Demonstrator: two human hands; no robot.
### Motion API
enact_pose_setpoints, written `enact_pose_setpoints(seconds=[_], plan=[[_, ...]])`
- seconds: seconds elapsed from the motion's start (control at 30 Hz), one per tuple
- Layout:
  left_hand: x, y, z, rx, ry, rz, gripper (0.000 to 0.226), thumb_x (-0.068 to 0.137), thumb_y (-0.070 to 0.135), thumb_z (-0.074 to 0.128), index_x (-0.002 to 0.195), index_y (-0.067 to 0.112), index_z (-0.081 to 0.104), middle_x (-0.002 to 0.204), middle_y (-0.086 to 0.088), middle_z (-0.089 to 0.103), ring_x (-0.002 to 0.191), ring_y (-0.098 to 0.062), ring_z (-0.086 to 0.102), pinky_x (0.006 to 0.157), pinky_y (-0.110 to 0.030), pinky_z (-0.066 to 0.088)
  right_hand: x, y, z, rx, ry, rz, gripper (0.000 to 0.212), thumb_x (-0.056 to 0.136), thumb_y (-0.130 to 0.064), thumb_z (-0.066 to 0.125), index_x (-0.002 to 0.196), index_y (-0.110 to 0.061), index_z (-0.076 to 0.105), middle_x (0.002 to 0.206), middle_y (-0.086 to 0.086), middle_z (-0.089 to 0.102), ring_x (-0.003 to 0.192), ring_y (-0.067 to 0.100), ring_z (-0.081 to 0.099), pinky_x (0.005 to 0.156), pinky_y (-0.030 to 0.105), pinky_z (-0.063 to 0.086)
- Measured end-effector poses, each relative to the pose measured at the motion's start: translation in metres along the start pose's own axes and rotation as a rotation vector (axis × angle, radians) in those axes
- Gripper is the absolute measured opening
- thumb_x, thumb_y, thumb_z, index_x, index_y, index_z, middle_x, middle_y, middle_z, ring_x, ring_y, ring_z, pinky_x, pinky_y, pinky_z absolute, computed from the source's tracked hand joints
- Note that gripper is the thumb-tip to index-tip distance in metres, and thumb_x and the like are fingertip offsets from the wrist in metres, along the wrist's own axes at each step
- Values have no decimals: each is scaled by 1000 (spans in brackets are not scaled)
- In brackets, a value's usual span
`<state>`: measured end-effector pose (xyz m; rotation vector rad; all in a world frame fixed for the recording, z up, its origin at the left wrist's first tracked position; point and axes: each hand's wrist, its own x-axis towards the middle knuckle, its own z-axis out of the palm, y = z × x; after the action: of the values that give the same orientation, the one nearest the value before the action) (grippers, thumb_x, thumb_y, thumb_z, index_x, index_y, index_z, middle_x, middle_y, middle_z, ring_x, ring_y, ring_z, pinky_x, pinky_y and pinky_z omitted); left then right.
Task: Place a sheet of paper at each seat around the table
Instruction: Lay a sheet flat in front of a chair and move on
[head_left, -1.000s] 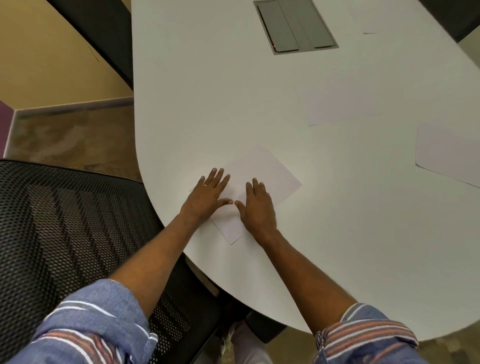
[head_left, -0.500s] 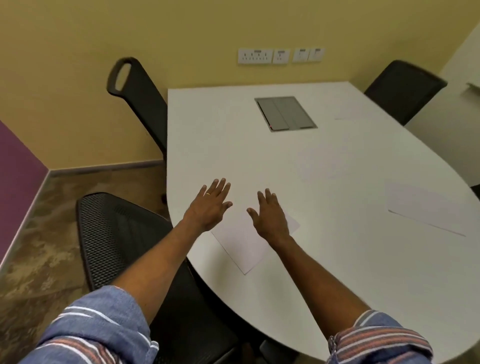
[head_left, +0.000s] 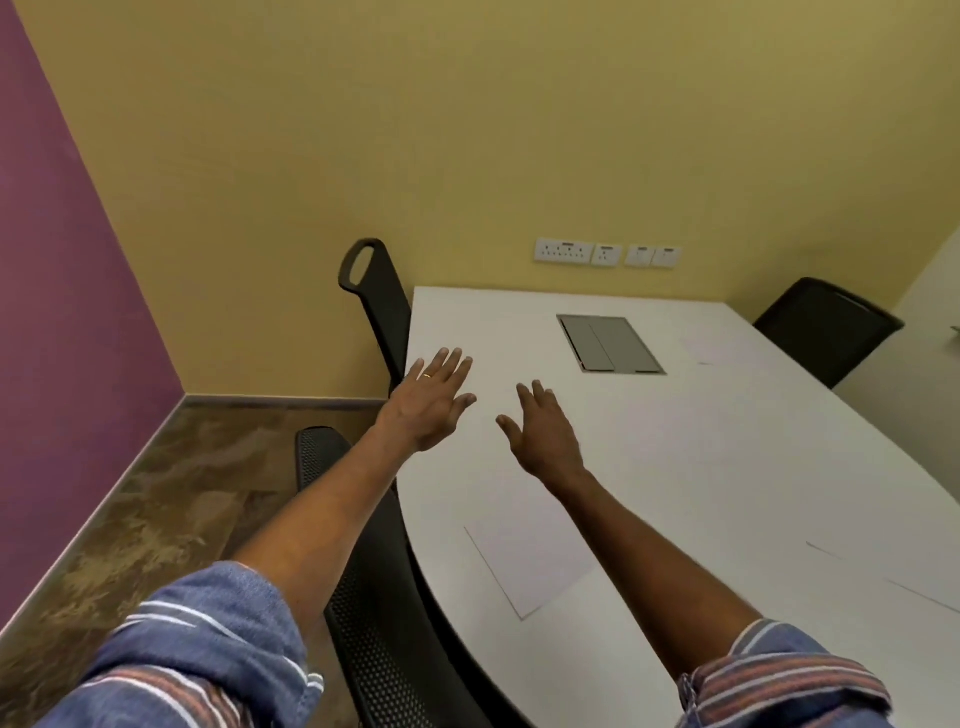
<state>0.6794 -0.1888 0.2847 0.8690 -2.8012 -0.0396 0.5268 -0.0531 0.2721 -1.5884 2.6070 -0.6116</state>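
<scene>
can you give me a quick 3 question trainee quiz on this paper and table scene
1. True or false: the left hand holds a sheet of paper.
2. The nearest sheet on the table lies: A) under the right hand; B) flat, near the table edge, beside the nearest chair; C) on the floor.
3. What is set into the table top near its far end?

Key:
1. False; both hands are open and empty, raised above the table.
2. B.
3. A grey cable hatch.
</scene>
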Motion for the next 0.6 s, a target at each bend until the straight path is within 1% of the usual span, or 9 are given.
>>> enact_pose_setpoints(seconds=[0.2, 0.3, 0.33, 0.4, 0.43, 0.5, 0.53, 0.6], plan=[[-3, -41, -42, -14, 71, 17, 64, 105, 50, 18, 159, 19, 3, 167, -2, -1, 154, -20, -3, 126, -45, 6, 20, -54, -11, -70, 46, -12, 65, 102, -47, 43, 155, -14, 26, 164, 13, 22, 152, 31, 20, 118, 47, 32], [-7, -74, -62, -19, 78, 44, 64, 105, 49, 19, 159, 19, 4, 167, -3, 0, 154, -21, -1, 126, -45, 7, 33, -91, -9, -86, 65, 15, 64, 102, -47, 42, 155, -14, 25, 164, 12, 21, 152, 30, 19, 118, 48, 30], [-6, -71, -63, -20, 69, 47, 63, 105, 49, 18, 159, 18, 4, 167, -3, 1, 154, -21, 0, 126, -45, 7, 33, -88, -10, -89, 59, 20, 64, 102, -47, 42, 155, -14, 25, 164, 12, 21, 152, 30, 19, 119, 48, 30], [-9, -111, -78, 4, 88, 71, 63, 105, 48, 18, 159, 17, 4, 167, -3, 1, 154, -21, 0, 126, -45, 8, 50, -129, -2, -111, 105, 17, 65, 102, -47, 42, 155, -14, 25, 164, 12, 22, 152, 30, 20, 119, 47, 29], [-7, -109, -80, 6, 89, 83, 63, 105, 48, 18, 159, 17, 4, 167, -4, 1, 154, -21, 0, 126, -45, 8, 51, -128, -7, -103, 115, 24, 65, 102, -47, 42, 155, -13, 25, 164, 12, 22, 152, 30, 20, 120, 46, 28], [-8, -148, -91, 16, 71, 115, 64, 105, 48, 18, 159, 17, 3, 167, -4, 1, 154, -20, 0, 126, -45, 7, 62, -167, 1, -64, 128, 43, 64, 103, -47, 41, 155, -13, 26, 164, 11, 22, 152, 29, 20, 120, 46, 28], [-9, -150, -91, 24, 80, 108, 64, 105, 49, 18, 159, 17, 3, 167, -4, 0, 154, -20, 0, 126, -44, 7, 62, -170, 1, -67, 130, 29, 64, 103, -47, 42, 155, -14, 25, 164, 11, 22, 152, 29, 20, 120, 46, 28], [-7, -182, -94, -12, 75, 118, 65, 105, 51, 16, 159, 17, 3, 167, -3, 0, 154, -18, -1, 126, -43, 7, 73, -198, 7, -82, 152, 19, 63, 103, -45, 43, 155, -16, 26, 164, 10, 22, 152, 27, 21, 119, 47, 30]])
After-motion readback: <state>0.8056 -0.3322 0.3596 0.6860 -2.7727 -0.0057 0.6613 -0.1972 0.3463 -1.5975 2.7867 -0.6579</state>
